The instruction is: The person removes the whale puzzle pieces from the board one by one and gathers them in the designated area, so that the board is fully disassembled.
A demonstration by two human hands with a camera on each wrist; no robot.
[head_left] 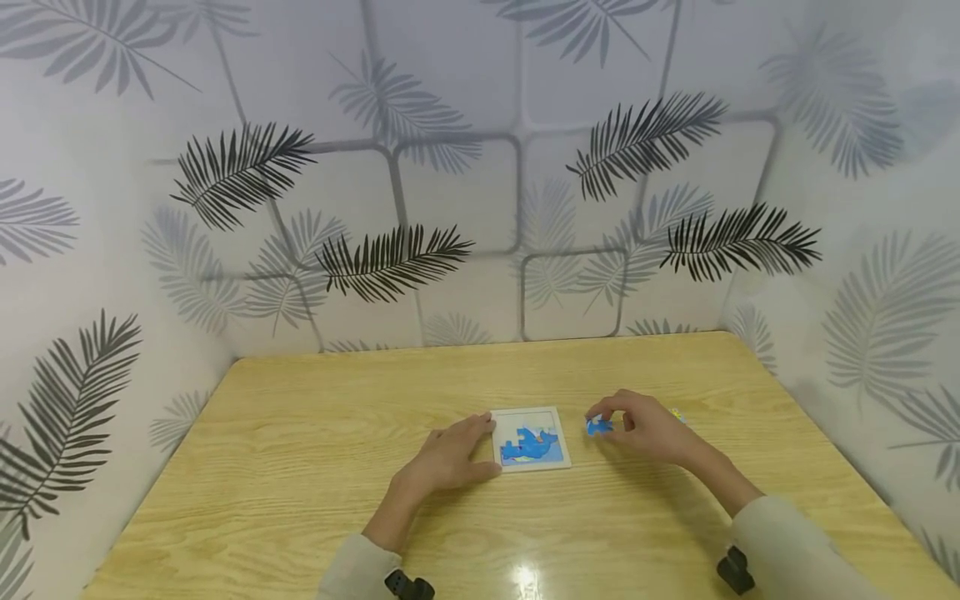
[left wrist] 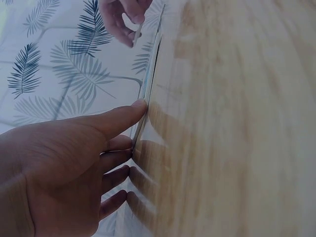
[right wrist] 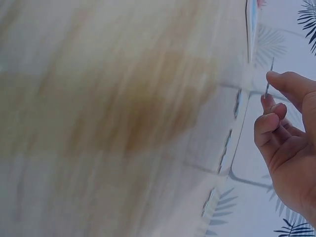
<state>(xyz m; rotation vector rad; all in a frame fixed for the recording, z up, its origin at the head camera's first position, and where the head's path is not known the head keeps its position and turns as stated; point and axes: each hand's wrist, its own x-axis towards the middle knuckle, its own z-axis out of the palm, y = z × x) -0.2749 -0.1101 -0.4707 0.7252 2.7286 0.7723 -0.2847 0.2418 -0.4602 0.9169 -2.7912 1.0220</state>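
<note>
A white-framed puzzle tray (head_left: 536,467) is being kept flat on the worktop (head_left: 315,483), and its left side is being touched by the left hand (head_left: 448,457). The fingers of that hand are being held apart and fairly straight; the thumb is being rested at the near left corner, and the fingertips are being placed along the left edge towards the far corner. Inside the tray, a blue figure is being displayed beside a pale area at upper left.

A small blue puzzle piece (head_left: 598,426) is being pinched by the right hand (head_left: 641,425), its thumb and forefinger being closed on it. It is being held clear of the worktop, just right of the tray.

A yellow-and-blue item (head_left: 677,414) is being partly hidden behind the right hand. In the right wrist view, thin flat pieces (right wrist: 224,150) are being seen edge-on. Behind the worktop, a leaf-patterned wall (head_left: 465,192) is being seen.
</note>
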